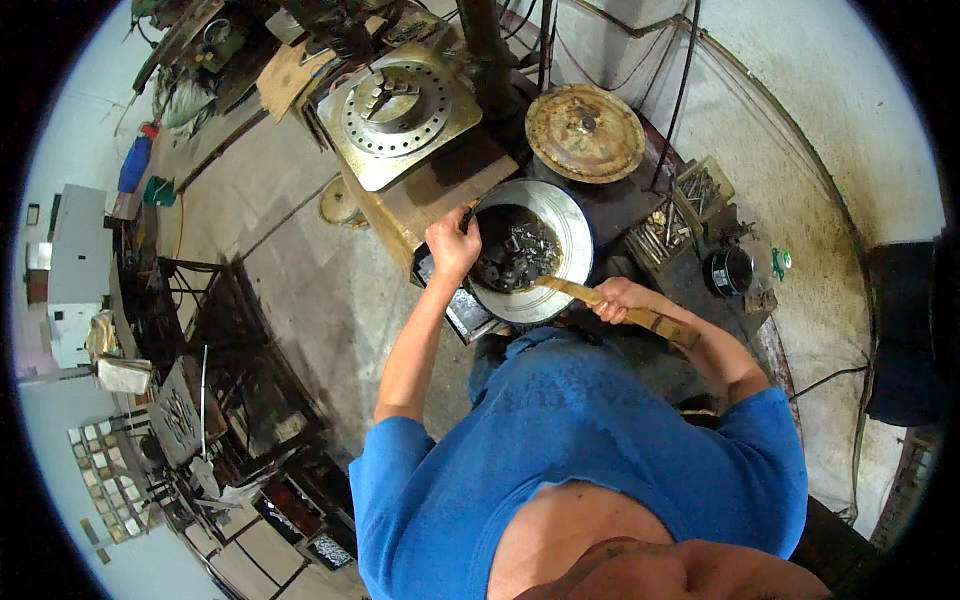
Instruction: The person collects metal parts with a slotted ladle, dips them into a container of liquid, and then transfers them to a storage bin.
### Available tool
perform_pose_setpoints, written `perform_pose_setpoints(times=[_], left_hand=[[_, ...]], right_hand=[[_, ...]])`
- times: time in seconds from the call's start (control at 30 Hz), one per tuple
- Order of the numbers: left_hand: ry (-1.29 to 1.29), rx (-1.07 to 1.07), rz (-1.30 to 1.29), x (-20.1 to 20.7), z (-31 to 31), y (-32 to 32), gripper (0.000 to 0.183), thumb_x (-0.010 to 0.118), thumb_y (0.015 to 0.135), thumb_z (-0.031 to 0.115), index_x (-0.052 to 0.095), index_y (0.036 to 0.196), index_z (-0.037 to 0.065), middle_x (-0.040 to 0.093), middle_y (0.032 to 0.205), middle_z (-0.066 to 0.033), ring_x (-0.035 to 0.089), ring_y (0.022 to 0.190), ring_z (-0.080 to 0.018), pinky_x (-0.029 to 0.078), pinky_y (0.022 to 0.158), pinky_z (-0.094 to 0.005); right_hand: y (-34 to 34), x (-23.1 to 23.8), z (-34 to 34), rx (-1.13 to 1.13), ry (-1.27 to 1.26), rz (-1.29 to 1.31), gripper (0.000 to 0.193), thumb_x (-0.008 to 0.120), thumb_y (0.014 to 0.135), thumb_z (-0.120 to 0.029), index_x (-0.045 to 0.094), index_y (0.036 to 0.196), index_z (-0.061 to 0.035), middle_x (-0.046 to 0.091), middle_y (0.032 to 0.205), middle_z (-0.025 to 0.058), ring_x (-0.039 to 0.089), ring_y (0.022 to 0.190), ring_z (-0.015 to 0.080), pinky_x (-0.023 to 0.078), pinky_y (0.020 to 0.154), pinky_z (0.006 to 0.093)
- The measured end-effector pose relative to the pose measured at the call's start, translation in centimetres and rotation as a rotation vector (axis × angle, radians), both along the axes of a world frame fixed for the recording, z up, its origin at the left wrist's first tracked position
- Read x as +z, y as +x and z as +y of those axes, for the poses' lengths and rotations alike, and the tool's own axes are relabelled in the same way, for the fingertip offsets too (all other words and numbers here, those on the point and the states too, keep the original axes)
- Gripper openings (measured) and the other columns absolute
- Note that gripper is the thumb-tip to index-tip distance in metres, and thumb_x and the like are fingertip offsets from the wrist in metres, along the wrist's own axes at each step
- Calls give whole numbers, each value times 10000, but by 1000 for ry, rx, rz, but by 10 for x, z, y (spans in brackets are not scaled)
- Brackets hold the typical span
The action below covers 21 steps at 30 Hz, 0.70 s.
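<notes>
A wide white enamel basin [573,238] with a dark rim is in front of me. Dark liquid and several small metal parts [530,245] lie in it. At the basin's left rim, my left hand [453,246] is closed. A short dark piece sticks out of its fist; I cannot make out what it is. My right hand [619,299] is wrapped round a flat wooden stick [570,289]. One end of the stick reaches over the near rim into the basin, by the metal parts; the other end lies along my right forearm.
Beyond the basin, a round chuck [395,102] sits on a drilled machine table. A rusty round lid [585,133] with a knob is at the back. To the right are a box of metal pieces [660,235] and a black round tin [728,271]. A metal tray [468,312] stands below the basin's left side.
</notes>
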State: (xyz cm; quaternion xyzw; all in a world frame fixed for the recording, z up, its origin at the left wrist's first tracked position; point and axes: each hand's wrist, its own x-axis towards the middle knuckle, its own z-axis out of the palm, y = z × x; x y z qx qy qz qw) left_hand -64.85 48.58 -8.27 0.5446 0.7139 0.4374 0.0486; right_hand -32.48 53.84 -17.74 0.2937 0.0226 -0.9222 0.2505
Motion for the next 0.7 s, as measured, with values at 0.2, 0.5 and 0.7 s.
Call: perform_pose_setpoints(times=[0.2, 0.5, 0.7], left_hand=[[78, -11, -7, -1, -15, 6, 130, 620, 661, 74, 613, 777, 16, 559, 588, -172, 570, 542, -322, 437, 508, -374], [35, 31, -64, -2, -7, 14, 178, 621, 680, 78, 629, 842, 4, 587, 643, -182, 584, 526, -262, 453, 523, -330], [42, 32, -59, -9, -9, 5, 171, 627, 674, 76, 624, 830, 5, 587, 652, -181, 584, 546, -283, 450, 533, -340]], right_hand=[[-11, 67, -8, 32, 786, -130, 59, 475, 780, -78, 426, 750, -64, 333, 532, -31, 306, 390, 59, 232, 344, 231], [-27, 70, -55, -93, 576, -125, 64, 432, 745, -29, 398, 771, -77, 346, 557, -21, 273, 399, 58, 200, 350, 223], [-15, 44, -51, -364, -10, -61, 117, 344, 809, -97, 399, 882, -24, 356, 598, -13, 294, 413, 43, 222, 302, 162]])
